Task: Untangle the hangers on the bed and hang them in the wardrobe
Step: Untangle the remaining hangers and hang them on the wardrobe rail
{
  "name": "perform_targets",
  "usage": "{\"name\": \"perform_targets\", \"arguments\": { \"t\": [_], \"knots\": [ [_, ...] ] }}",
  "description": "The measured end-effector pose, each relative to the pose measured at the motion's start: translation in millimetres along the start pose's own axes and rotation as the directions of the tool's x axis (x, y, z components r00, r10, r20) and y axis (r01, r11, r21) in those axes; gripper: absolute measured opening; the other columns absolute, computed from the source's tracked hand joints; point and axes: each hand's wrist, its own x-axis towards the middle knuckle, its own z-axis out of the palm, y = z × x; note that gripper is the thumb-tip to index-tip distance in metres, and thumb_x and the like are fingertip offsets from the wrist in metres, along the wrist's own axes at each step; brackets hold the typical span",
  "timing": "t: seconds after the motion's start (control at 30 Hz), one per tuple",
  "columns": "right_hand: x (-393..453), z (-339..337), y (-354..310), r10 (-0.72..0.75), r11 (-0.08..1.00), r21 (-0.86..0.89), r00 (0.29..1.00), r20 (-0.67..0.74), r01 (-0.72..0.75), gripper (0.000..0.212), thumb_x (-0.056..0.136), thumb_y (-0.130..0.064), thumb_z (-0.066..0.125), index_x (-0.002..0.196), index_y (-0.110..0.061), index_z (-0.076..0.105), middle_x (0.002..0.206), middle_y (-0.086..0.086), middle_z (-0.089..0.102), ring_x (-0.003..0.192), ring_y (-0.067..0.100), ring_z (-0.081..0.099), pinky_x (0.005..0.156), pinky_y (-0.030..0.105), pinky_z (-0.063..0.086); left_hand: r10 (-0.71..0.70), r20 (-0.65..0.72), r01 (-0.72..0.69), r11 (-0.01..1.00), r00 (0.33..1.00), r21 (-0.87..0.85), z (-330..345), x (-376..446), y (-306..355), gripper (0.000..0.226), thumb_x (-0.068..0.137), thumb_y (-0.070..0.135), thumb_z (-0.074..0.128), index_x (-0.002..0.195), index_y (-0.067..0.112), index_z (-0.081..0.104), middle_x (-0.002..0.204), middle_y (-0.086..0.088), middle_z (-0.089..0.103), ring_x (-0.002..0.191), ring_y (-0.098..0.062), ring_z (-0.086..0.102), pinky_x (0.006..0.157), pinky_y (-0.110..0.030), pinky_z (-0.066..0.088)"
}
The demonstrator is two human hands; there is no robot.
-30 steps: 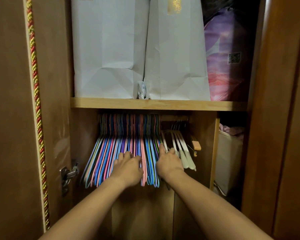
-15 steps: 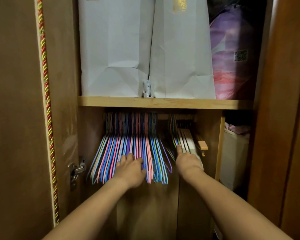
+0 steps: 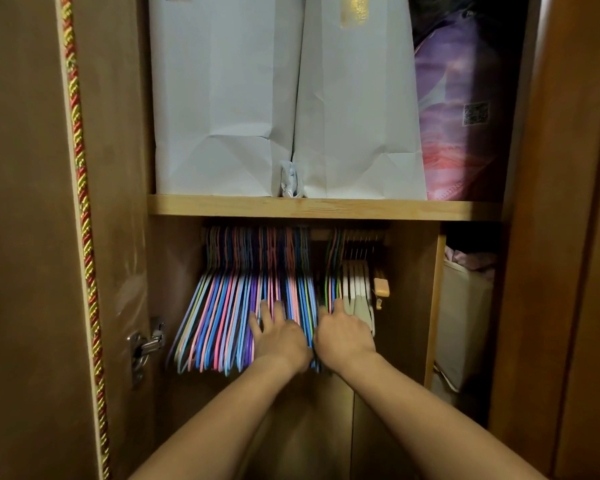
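Observation:
A dense row of thin coloured hangers (image 3: 219, 320) (blue, pink, purple, green) hangs from the wardrobe rail (image 3: 319, 234) under a wooden shelf. To their right hang a few more coloured hangers (image 3: 331, 271), then several white hangers (image 3: 357, 289) and a wooden hanger (image 3: 381, 287). My left hand (image 3: 279, 339) reaches into the right end of the coloured row, its fingers spread straight between the hangers. My right hand (image 3: 343, 336) is close beside it, with its fingertips touching the small coloured group and the white hangers. Neither hand grips anything that I can see.
The wooden shelf (image 3: 326, 207) above the rail carries two white paper bags (image 3: 229, 98) and a purple packed bundle (image 3: 461, 116). A beige bin (image 3: 465, 323) stands in the right compartment. The open door (image 3: 25, 237) with its hinge (image 3: 146, 344) is on the left.
My right hand came back left from the white hangers and now sits beside my left hand. A gap on the rail now parts the big coloured row from a few coloured hangers by the white ones.

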Motion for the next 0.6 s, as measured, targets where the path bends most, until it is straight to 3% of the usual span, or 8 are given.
{"name": "perform_targets", "arguments": {
  "t": [0.13, 0.3, 0.37, 0.47, 0.53, 0.6],
  "knots": [
    [1, 2, 9, 0.047, 0.999, 0.016, 0.997, 0.063, -0.048, 0.047, 0.094, -0.021, 0.056, 0.138, -0.014, 0.044, 0.138, 0.012, 0.035, 0.105, 0.032, 0.061, 0.085, 0.042, 0.052, 0.023, 0.010, -0.023, 1.000, 1.000, 0.007, -5, 6, 4, 0.039, 0.086, 0.041, 0.067, 0.120, 0.021, 0.063, 0.166, -0.005, -0.003, 0.150, -0.037, -0.015, 0.118, -0.060, -0.009],
    [4, -2, 21, 0.093, 0.995, 0.032, 0.994, 0.062, -0.096, 0.054, 0.092, -0.026, 0.063, 0.140, -0.016, 0.041, 0.140, 0.011, 0.034, 0.108, 0.027, 0.059, 0.085, 0.038, 0.053, 0.139, 0.092, -0.140, 0.990, 0.986, -0.004, -15, 2, 17, 0.056, 0.088, 0.059, 0.052, 0.129, 0.022, 0.059, 0.166, -0.006, -0.010, 0.148, -0.036, -0.024, 0.116, -0.061, -0.015],
    [5, -4, 29, 0.092, 0.994, 0.055, 0.994, 0.052, -0.095, 0.053, 0.091, -0.029, 0.065, 0.138, -0.018, 0.043, 0.136, 0.009, 0.036, 0.105, 0.026, 0.060, 0.083, 0.037, 0.054, 0.138, 0.101, -0.131, 0.989, 0.985, -0.073, -18, 0, 15, 0.070, 0.091, 0.067, 0.039, 0.145, 0.023, 0.047, 0.166, -0.004, -0.013, 0.149, -0.033, -0.024, 0.117, -0.059, -0.013],
    [4, -9, 38, 0.073, 0.994, 0.078, 0.997, 0.032, -0.075, 0.049, 0.092, -0.030, 0.062, 0.136, -0.019, 0.043, 0.131, 0.008, 0.038, 0.101, 0.027, 0.060, 0.078, 0.036, 0.051, -0.038, -0.022, 0.033, 0.981, 0.999, -0.189, -21, 2, -9, 0.081, 0.095, 0.068, 0.026, 0.158, 0.018, 0.017, 0.167, -0.008, -0.006, 0.151, -0.033, -0.014, 0.120, -0.056, -0.005],
    [1, -9, 39, 0.065, 0.994, 0.083, 0.998, 0.025, -0.067, 0.045, 0.094, -0.029, 0.057, 0.136, -0.019, 0.043, 0.129, 0.009, 0.038, 0.101, 0.029, 0.060, 0.078, 0.038, 0.050, -0.172, -0.054, 0.162, 0.976, 0.984, -0.144, -17, 2, -29, 0.088, 0.095, 0.061, 0.039, 0.159, 0.012, 0.004, 0.166, -0.015, -0.004, 0.152, -0.037, -0.009, 0.121, -0.057, 0.000],
    [0, -7, 38, 0.056, 0.995, 0.081, 0.998, 0.028, -0.058, 0.046, 0.094, -0.030, 0.056, 0.136, -0.018, 0.042, 0.129, 0.009, 0.037, 0.102, 0.031, 0.059, 0.082, 0.041, 0.050, -0.204, -0.011, 0.202, 0.977, 0.979, -0.067, -10, 2, -39, 0.094, 0.094, 0.055, 0.049, 0.158, 0.010, -0.004, 0.165, -0.018, -0.008, 0.151, -0.040, -0.011, 0.120, -0.058, -0.001]
  ]
}}
